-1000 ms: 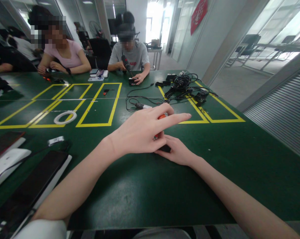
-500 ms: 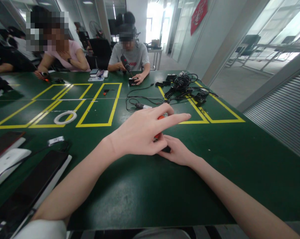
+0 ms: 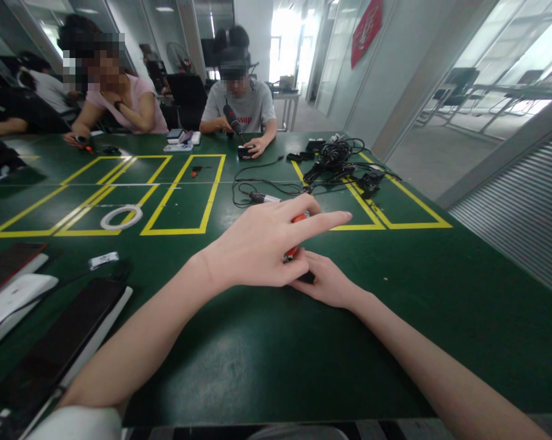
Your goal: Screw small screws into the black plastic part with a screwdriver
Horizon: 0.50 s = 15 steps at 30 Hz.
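My left hand (image 3: 262, 244) reaches in from the left, closed around an orange screwdriver (image 3: 298, 218). Only bits of its orange body show between the fingers, and the tip is mostly hidden. One finger stretches out to the right. Below and just right of it, my right hand (image 3: 328, 278) rests on the table, its fingers pinching a small black block (image 3: 307, 277). The left hand covers much of this block. Where the screwdriver meets the block, I cannot make out.
The green table (image 3: 230, 360) carries a roll of white tape (image 3: 121, 217), tangled black cables (image 3: 333, 156) and yellow tape outlines. Phones on white stands, one a black phone (image 3: 58, 336), lie at left. Across the table, a person (image 3: 239, 107) holds a power drill (image 3: 232, 119); another person (image 3: 124, 104) sits beside.
Both my hands keep almost the same pose and place. The view has tilted very slightly. Across the table, the person in pink has shifted a little.
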Each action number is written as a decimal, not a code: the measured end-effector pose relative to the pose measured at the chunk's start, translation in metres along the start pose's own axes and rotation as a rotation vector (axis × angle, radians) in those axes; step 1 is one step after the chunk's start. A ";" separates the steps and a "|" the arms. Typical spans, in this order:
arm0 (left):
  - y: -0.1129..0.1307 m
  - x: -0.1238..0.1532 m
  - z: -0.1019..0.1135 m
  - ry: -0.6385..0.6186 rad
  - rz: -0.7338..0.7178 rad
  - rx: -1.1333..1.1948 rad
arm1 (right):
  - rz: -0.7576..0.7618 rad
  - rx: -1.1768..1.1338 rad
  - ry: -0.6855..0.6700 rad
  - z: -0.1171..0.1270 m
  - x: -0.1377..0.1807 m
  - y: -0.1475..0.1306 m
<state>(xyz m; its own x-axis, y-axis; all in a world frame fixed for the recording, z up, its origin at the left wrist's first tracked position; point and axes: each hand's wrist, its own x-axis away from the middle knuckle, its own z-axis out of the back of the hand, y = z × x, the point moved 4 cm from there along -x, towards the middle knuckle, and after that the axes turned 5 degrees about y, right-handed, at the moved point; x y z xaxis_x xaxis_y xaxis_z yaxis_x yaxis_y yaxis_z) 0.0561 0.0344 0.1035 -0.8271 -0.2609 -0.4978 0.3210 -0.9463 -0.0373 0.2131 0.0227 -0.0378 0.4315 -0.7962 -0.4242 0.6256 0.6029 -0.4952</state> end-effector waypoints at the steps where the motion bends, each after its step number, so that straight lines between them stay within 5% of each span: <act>1: 0.000 0.000 0.000 0.002 -0.006 0.006 | -0.001 -0.001 0.001 0.000 0.000 0.000; 15: 0.000 0.000 0.000 -0.008 0.024 0.051 | -0.009 0.002 0.001 -0.001 0.002 0.004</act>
<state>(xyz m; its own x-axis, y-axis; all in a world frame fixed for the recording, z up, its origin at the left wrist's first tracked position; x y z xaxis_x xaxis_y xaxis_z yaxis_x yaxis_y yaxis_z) 0.0557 0.0342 0.1034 -0.8231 -0.2853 -0.4910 0.3173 -0.9481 0.0191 0.2151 0.0237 -0.0413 0.4249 -0.8017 -0.4204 0.6312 0.5953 -0.4972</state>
